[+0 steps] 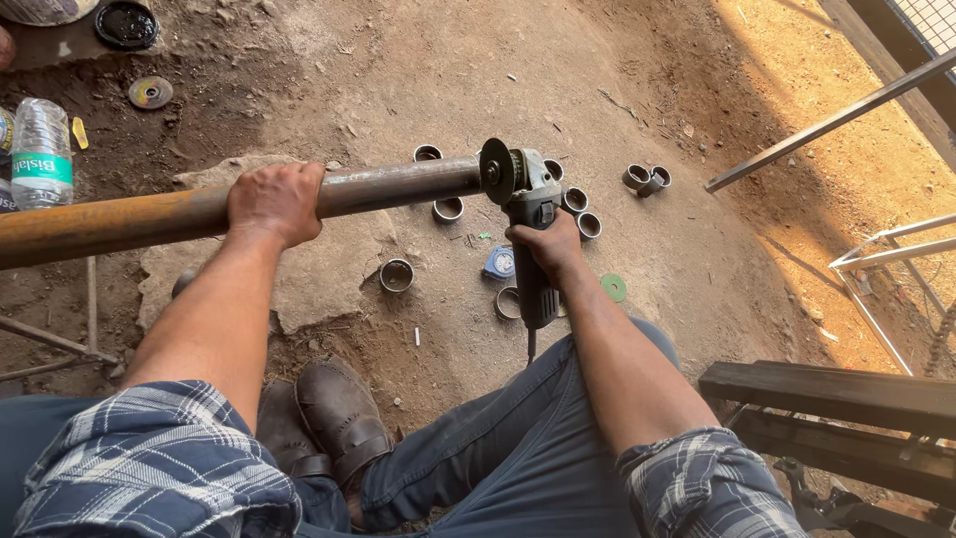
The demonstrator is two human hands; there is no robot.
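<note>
A long rusty steel pipe (pixel 119 215) runs from the left edge to the middle of the view. My left hand (pixel 276 200) is closed over it near its right end. My right hand (pixel 546 248) grips the body of a grey angle grinder (pixel 529 204). The grinder's dark disc (pixel 496 171) sits right at the pipe's cut end. Several short cut pipe rings (pixel 396 275) lie on the dirt floor below the pipe end, with more rings (pixel 646 179) to the right.
A plastic water bottle (pixel 41 153), a used cutting disc (pixel 150 93) and a black lid (pixel 126 24) lie at the upper left. A green disc (pixel 614 288) rests by my right forearm. Metal frames (pixel 886 249) and a dark steel beam (pixel 827 394) stand at the right. My shoes (pixel 339 418) are below.
</note>
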